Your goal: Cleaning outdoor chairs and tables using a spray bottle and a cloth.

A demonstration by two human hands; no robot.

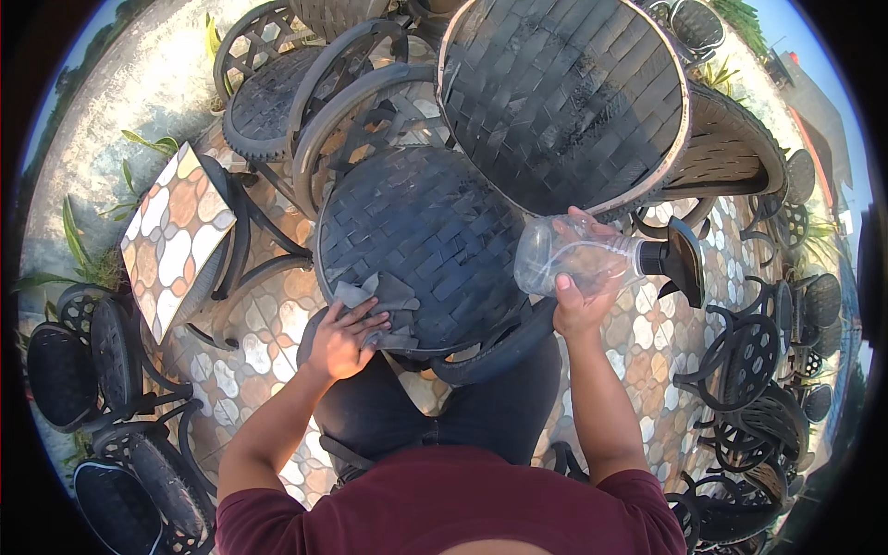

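Observation:
My left hand [345, 341] presses a crumpled grey cloth [397, 302] against the near left edge of a round black seat [430, 236] woven from flat strips, apparently rubber. A clear plastic spray bottle [544, 257] lies tilted sideways in my right hand [586, 305], its black trigger head [676, 263] pointing right. The bottle is held above the seat's right side, and a thin tube shows inside it. How much liquid it contains, I cannot tell. Curved black tubing [499, 347] runs along the seat's near edge, in front of my knees.
A large round woven panel [562, 104] with a pale rim rises behind the seat. Another woven chair [277, 97] stands at the far left. To the left is a small table with a tiled top [182, 243]. Several black chairs [749, 361] line the right side of the patterned floor [638, 374].

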